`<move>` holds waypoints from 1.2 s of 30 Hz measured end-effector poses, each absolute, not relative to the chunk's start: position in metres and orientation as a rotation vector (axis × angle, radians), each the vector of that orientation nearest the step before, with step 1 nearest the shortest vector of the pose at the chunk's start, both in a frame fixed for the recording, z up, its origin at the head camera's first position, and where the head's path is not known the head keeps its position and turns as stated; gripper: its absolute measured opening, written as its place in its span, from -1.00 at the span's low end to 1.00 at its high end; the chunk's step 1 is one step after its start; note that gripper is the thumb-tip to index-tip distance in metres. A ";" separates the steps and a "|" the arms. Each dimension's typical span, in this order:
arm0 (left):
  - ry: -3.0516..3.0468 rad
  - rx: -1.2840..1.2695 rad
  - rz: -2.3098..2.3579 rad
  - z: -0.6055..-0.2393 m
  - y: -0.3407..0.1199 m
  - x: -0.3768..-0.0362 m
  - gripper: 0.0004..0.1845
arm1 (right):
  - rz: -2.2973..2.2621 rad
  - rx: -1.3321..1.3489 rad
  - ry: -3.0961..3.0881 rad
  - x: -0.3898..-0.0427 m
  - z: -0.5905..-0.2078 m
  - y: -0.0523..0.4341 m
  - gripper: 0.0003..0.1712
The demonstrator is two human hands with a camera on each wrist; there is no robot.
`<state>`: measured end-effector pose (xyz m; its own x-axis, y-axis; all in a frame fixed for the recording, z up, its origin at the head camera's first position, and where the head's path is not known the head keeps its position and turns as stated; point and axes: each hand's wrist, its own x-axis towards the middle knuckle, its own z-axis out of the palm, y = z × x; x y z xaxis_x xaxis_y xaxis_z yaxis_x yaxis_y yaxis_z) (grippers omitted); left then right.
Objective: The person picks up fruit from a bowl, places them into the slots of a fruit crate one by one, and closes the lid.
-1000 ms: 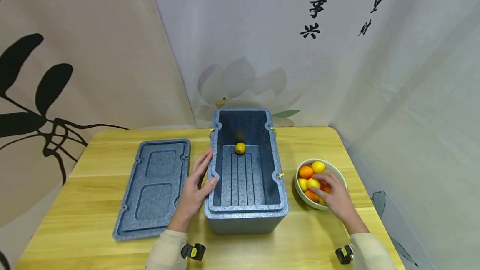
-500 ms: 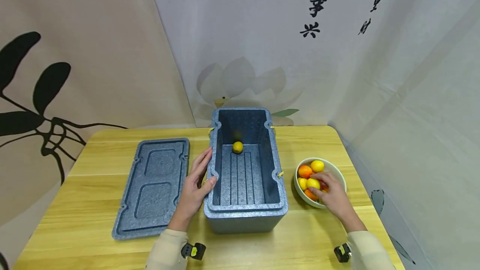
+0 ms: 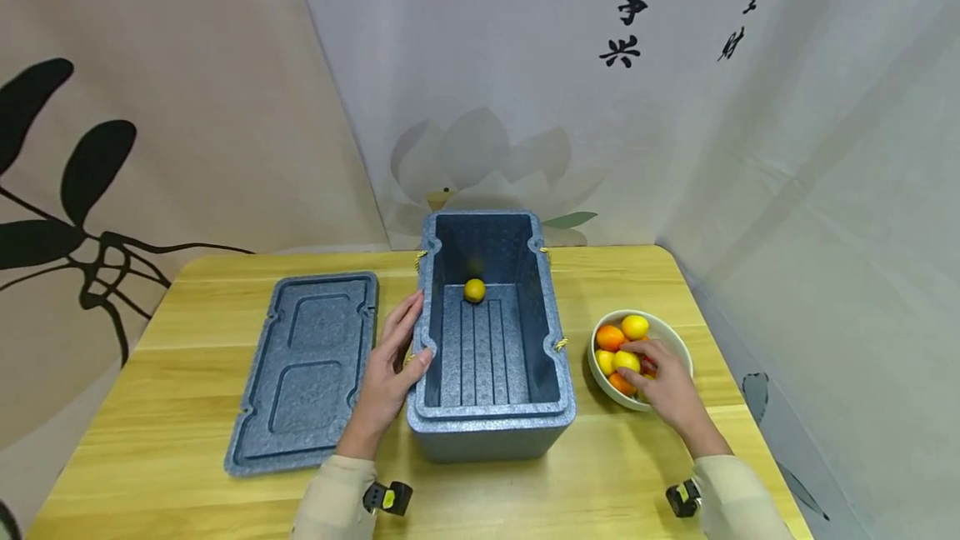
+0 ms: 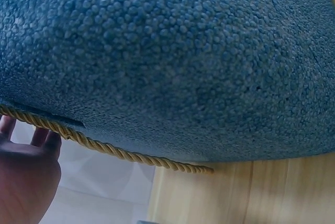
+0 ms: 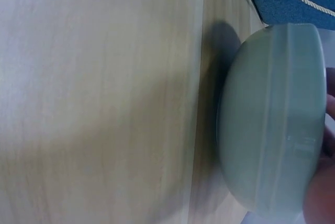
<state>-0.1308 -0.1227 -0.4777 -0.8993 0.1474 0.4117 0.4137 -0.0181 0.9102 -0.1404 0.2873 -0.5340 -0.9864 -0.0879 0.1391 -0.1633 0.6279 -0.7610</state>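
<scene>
A speckled blue-grey foam box with yellow rope handles stands uncovered, one lemon on its floor near the far end. My left hand rests against the box's left side, fingers extended along the wall and thumb at the rim. To the right, a pale green bowl holds several yellow, orange and red fruits. Reaching over its rim, my right hand has thumb and fingertips at either side of a yellow lemon, pinching it among the others. The palm hides part of the fruit.
The foam lid lies on the wooden table to the left of the box. A hanging cloth backdrop with printed characters and plants rises behind the table. Another cloth closes in the right side.
The lemon in the box has rolled slightly left. My right hand stays at the bowl, its fingers shifting a little about the yellow lemon. The left hand holds its place.
</scene>
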 end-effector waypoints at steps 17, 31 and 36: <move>-2.063 -0.588 -2.035 -0.478 -0.122 -0.130 -0.31 | 1.301 0.112 -2.773 -0.137 -0.520 0.288 -0.62; -2.054 -0.591 -2.040 -0.477 -0.122 -0.132 -0.31 | 1.308 0.227 -2.689 -0.150 -0.489 0.283 -0.61; -2.053 -0.587 -2.039 -0.477 -0.122 -0.131 -0.31 | 1.295 0.256 -2.682 -0.158 -0.471 0.277 -0.60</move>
